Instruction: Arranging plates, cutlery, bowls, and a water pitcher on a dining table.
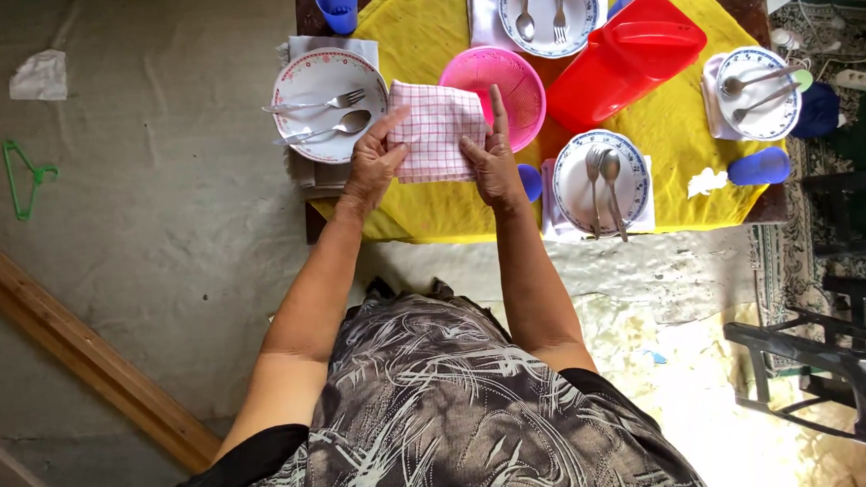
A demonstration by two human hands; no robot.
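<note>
Head view: we are pinching a folded checked cloth [436, 128] between both hands, the left hand [373, 162] closing on its left edge, the right hand [493, 161] on its right edge. It is hanging above the desk [421, 209] with its yellow cover, beside a pink basket [508, 72]. Soft and light, it is probably best held by edges or corners. We are seeing pink-and-white squares, creased.

four plates [330, 106], four blue cups [337, 3], one pink basket [503, 77], one red jug [625, 59].
</note>
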